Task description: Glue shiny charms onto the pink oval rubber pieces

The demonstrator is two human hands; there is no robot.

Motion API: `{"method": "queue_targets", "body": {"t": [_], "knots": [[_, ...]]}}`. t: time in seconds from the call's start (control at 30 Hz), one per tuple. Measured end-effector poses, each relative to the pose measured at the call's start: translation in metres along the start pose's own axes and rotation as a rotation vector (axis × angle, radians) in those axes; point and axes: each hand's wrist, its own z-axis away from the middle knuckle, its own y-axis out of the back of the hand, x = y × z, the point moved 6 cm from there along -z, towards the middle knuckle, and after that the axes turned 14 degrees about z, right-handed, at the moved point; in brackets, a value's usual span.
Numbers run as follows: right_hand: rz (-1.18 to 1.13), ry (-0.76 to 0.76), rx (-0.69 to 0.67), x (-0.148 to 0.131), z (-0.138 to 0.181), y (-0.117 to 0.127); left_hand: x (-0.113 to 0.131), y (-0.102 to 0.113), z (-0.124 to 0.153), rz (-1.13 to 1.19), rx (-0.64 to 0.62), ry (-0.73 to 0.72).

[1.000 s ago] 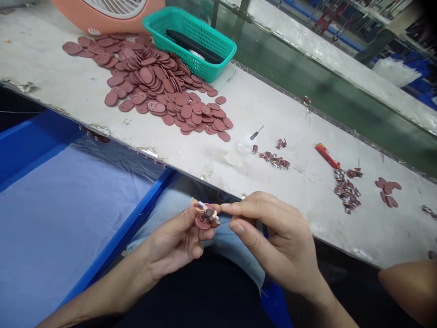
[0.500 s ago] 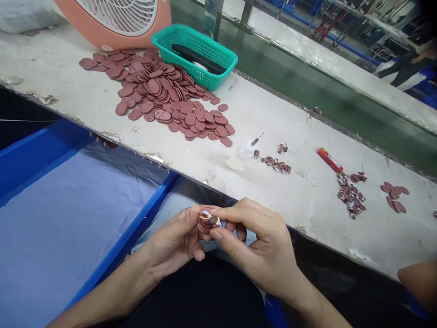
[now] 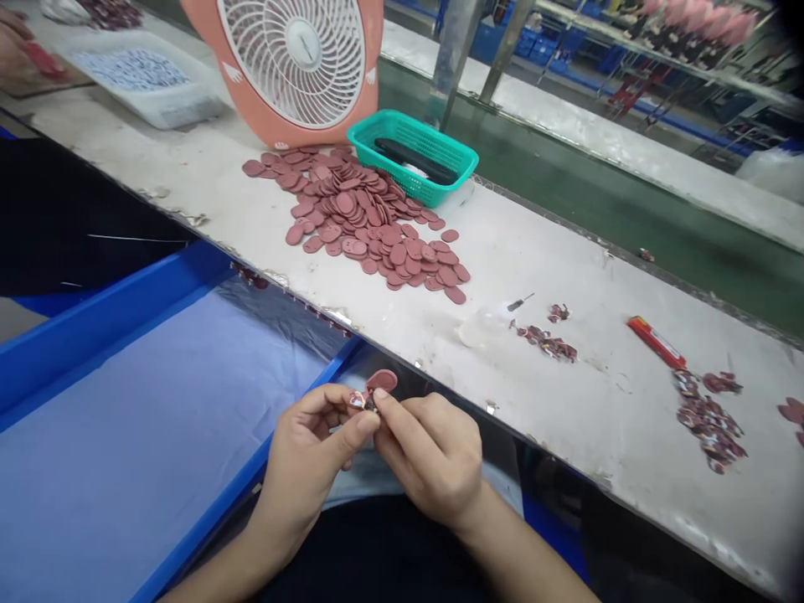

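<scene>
Close to my body, in front of the bench edge, both hands meet at a small painted figurine [image 3: 358, 399] in brown and white. A reddish-brown oval disc [image 3: 382, 381] sticks up from it, touching the figurine. My left hand [image 3: 314, 448] is closed, with thumb and fingers pinching the figurine from the left. From the right, my right hand [image 3: 433, 452] is closed too, its fingertips at the place where disc and figurine meet. Those fingertips hide part of the figurine, so I cannot tell how the two pieces join.
Many loose oval discs [image 3: 352, 209] lie heaped on the bench [image 3: 402, 335] by a green basket [image 3: 465, 167] and an orange fan [image 3: 217, 50]. Rightward are a small screwdriver-like tool [image 3: 520, 302], figurine clusters [image 3: 709, 419] and a red box [image 3: 655, 342]. A blue lined bin [image 3: 157, 435] stands left.
The view has swung left, showing more of the fan and a white tray. Both hands have turned the figurine, and the oval disc now points upward above the fingers.
</scene>
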Motion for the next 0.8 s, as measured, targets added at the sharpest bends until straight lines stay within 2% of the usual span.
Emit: {"method": "queue_targets", "body": {"t": [0.13,0.27,0.37,0.47,0.53,0.67,0.8], "knots": [[-0.038,0.009,-0.027,-0.009,-0.006,-0.016,0.006,0.014,-0.003,-0.011,0.091,-0.002],[-0.074,0.073,-0.03,-0.021,-0.01,-0.011,0.018,0.043,-0.024,-0.157,0.194,-0.037],[-0.113,0.123,-0.05,-0.022,-0.004,-0.001,0.036,0.085,-0.068,-0.325,0.312,-0.132],[-0.102,0.097,-0.1,-0.015,0.008,0.0,0.053,0.129,-0.128,-0.541,0.419,-0.209],[-0.077,0.068,-0.137,-0.008,0.018,-0.004,0.062,0.152,-0.167,-0.716,0.456,-0.211],[-0.046,0.028,-0.178,0.0,0.031,-0.011,0.066,0.178,-0.224,-1.006,0.462,-0.155],[-0.033,0.017,-0.198,0.004,0.036,-0.014,0.064,0.187,-0.251,-1.178,0.467,-0.128]]}}
